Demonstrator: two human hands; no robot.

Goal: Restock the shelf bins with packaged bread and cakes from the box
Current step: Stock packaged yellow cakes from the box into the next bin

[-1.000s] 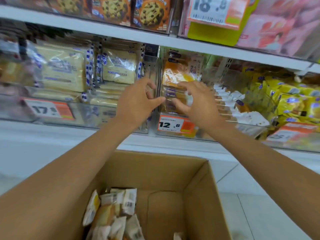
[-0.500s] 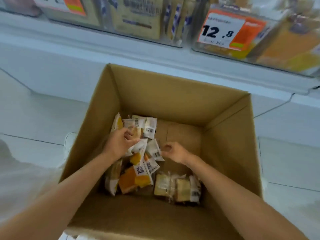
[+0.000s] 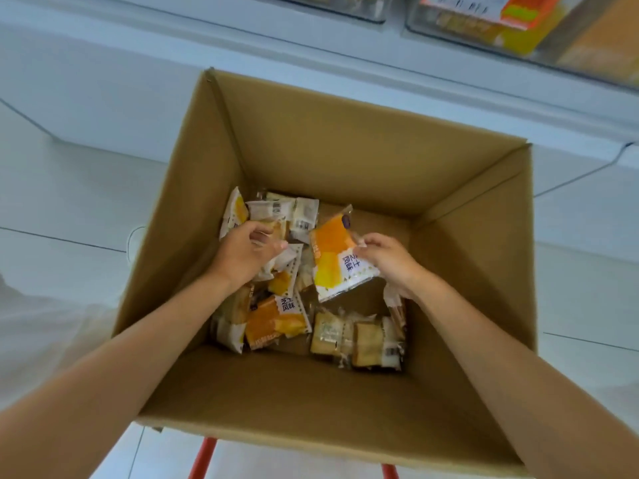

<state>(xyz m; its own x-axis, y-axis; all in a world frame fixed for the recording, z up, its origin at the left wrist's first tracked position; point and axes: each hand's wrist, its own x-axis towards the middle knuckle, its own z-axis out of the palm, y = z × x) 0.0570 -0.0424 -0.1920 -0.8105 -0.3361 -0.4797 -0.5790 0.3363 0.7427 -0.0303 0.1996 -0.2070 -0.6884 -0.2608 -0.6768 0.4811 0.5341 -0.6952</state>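
Note:
An open cardboard box (image 3: 345, 150) holds several packaged breads and cakes on its floor. My right hand (image 3: 389, 259) pinches the edge of an orange-and-white cake packet (image 3: 333, 254), which is lifted and tilted above the pile. My left hand (image 3: 247, 252) reaches into the left heap with curled fingers closing on a clear-wrapped packet (image 3: 273, 233). Another orange packet (image 3: 276, 321) and clear-wrapped bread slices (image 3: 352, 335) lie at the near side of the box floor.
The shelf edge runs across the top, with clear bins (image 3: 518, 36) and an orange price tag (image 3: 529, 8) at upper right. White floor tiles surround the box. Red legs of a stand (image 3: 204, 458) show under the box's near edge.
My hands left the shelf bin and dropped into the box. Since half a second ago my right hand has picked up an orange packet; my left hand stays in the left heap.

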